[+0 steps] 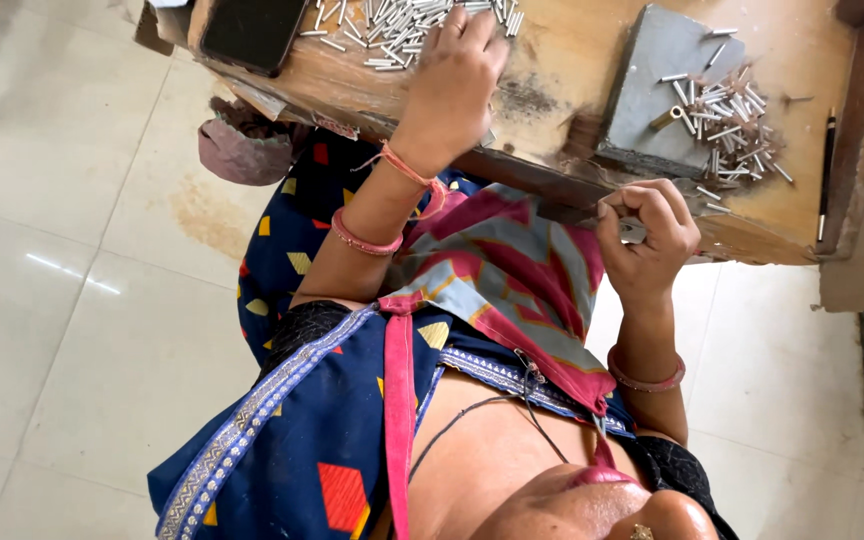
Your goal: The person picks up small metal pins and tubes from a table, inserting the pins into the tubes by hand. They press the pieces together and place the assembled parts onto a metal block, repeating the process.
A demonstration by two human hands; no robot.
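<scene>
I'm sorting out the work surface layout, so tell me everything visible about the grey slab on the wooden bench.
The flat grey stone-like slab is roughly rectangular with thick, rough edges and a dull, slightly scuffed top. It lies flat on the worn wooden bench, near its front edge. Small silver metal tubes are heaped on one corner and spill onto the wood, with one brass-coloured piece among them. Neither hand touches it; the right hand is nearest, just off the bench edge.

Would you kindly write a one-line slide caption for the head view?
Left hand reaches into small metal tubes on a wooden bench; right hand pinches something at its edge.
</scene>
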